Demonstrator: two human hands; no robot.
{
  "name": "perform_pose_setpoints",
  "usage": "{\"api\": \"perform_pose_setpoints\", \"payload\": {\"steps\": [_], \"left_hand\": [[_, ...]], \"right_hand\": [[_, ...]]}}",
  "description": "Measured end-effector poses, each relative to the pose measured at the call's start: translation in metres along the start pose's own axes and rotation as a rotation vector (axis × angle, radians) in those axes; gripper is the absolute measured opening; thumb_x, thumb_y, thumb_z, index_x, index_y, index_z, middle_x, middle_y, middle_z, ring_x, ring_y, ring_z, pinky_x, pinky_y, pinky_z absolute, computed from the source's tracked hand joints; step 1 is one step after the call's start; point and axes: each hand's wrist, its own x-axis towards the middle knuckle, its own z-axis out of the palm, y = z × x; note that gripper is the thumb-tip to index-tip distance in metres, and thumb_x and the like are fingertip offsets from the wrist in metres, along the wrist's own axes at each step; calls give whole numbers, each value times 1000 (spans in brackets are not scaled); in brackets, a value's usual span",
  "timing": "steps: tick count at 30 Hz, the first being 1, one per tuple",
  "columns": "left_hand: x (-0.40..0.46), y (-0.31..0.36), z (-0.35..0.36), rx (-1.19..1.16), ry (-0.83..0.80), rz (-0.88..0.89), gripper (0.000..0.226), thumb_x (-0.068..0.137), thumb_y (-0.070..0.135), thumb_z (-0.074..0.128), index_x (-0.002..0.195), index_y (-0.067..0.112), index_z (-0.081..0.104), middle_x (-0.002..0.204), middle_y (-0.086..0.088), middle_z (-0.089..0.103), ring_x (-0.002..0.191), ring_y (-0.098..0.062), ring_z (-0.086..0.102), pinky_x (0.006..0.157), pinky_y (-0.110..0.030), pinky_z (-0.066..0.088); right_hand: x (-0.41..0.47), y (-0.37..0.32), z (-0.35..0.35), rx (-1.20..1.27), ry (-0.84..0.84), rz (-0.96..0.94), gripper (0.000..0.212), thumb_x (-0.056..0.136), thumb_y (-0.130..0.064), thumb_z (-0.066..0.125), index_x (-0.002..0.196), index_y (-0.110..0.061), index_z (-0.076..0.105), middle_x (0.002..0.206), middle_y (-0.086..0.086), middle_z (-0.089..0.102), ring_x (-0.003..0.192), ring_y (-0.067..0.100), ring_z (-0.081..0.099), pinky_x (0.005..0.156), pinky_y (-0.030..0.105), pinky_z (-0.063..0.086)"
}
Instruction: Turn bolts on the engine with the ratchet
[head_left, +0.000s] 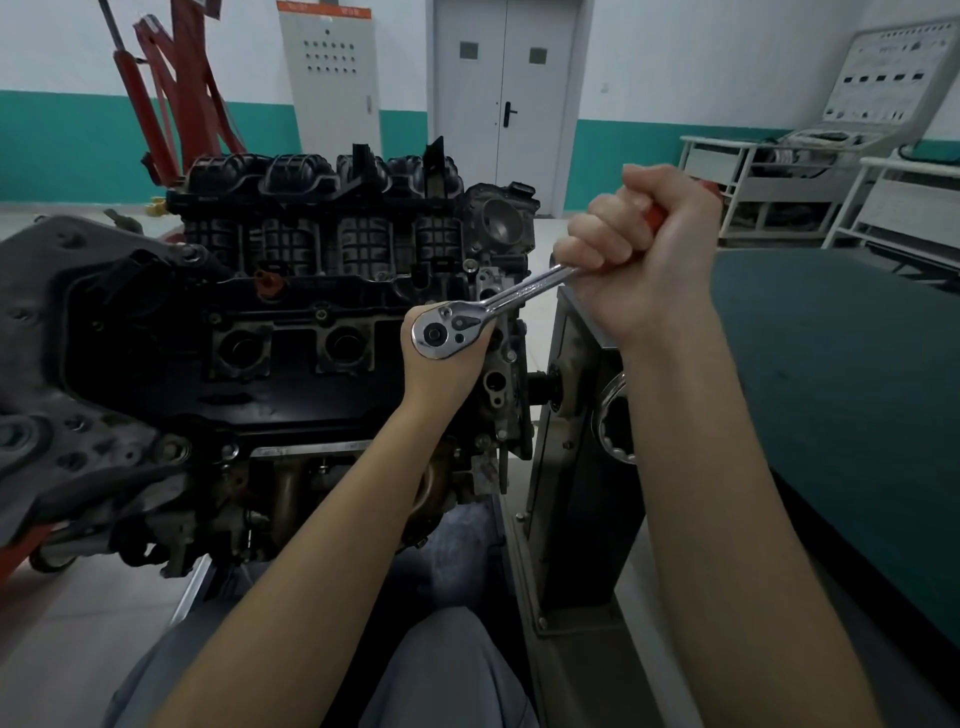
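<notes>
Chrome ratchet over the engine top at its right end, head cupped from beneath by left hand, orange grip clenched in right hand. Best kept square on the bolt, swung in short, even strokes.

The engine fills the space left of and beyond the ratchet wrench, its black intake manifold rising as a wall behind the wrench head. To the right, the metal stand and the dark tabletop crowd close. Open air lies above the wrench handle, toward the door.
</notes>
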Motion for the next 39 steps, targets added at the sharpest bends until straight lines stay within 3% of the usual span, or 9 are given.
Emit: {"api": "perform_pose_setpoints", "payload": {"steps": [4, 10, 16, 19, 22, 27, 31, 35, 39], "left_hand": [[1, -4, -2, -1, 29, 28, 53, 81, -1, 62, 49, 28, 31, 42, 17, 35, 41, -1, 30, 45, -11, 26], [-1, -1, 2, -13, 113, -33, 55, 82, -1, 65, 53, 21, 25, 40, 18, 29, 38, 0, 29, 43, -9, 27], [2, -4, 1, -15, 87, -7, 56, 83, -4, 61, 50, 24, 25, 39, 17, 31, 37, 0, 28, 43, -9, 24], [3, -5, 1, -35, 48, 64, 53, 80, 8, 62, 48, 34, 31, 42, 17, 33, 41, 0, 28, 44, -13, 24], [0, 0, 3, -22, 22, 30, 41, 76, 27, 60, 44, 34, 36, 45, 17, 35, 43, -1, 30, 43, -15, 26], [2, -9, 0, 1, 59, 27, 53, 83, 3, 65, 49, 27, 31, 43, 17, 35, 43, 0, 31, 45, -14, 28], [-2, -5, 2, -7, 97, 7, 54, 85, 6, 67, 52, 21, 28, 42, 17, 31, 40, 0, 30, 44, -12, 29], [0, -5, 2, -35, 85, -1, 57, 87, 0, 63, 51, 21, 25, 40, 17, 29, 37, 0, 28, 43, -9, 26], [4, -10, 2, -8, 61, 22, 55, 86, -2, 62, 49, 23, 30, 40, 17, 37, 40, 0, 33, 45, -9, 28]], "right_hand": [[-18, 15, -11, 88, 31, -118, 36, 79, -7, 46, 47, -19, 33, 39, -7, 23, 35, 9, 19, 40, 18, 23], [-69, 57, -40, 317, 130, -307, 41, 89, -12, 38, 49, -20, 33, 42, -5, 25, 40, 11, 25, 44, 23, 33], [-40, 30, -27, 184, 24, -224, 32, 75, -11, 45, 47, -19, 31, 38, -6, 23, 35, 10, 20, 41, 19, 25], [-11, 7, -9, 38, -15, -80, 32, 74, -9, 45, 46, -18, 32, 36, -7, 23, 33, 9, 19, 39, 16, 22], [4, 0, 0, -7, -11, 7, 39, 85, -7, 40, 48, -17, 31, 36, -7, 22, 32, 9, 19, 37, 16, 22], [-32, 23, -21, 170, 86, -193, 31, 73, -10, 48, 48, -20, 32, 40, -7, 23, 36, 10, 20, 41, 18, 23], [-71, 55, -40, 306, 152, -304, 38, 85, -11, 40, 49, -19, 33, 42, -5, 24, 40, 12, 25, 44, 24, 33], [-70, 55, -36, 283, 135, -321, 40, 85, -11, 39, 47, -20, 32, 40, -5, 24, 38, 11, 23, 42, 23, 31], [-30, 20, -19, 151, 71, -182, 34, 75, -10, 44, 45, -20, 32, 37, -7, 22, 33, 10, 19, 39, 16, 24]]}}
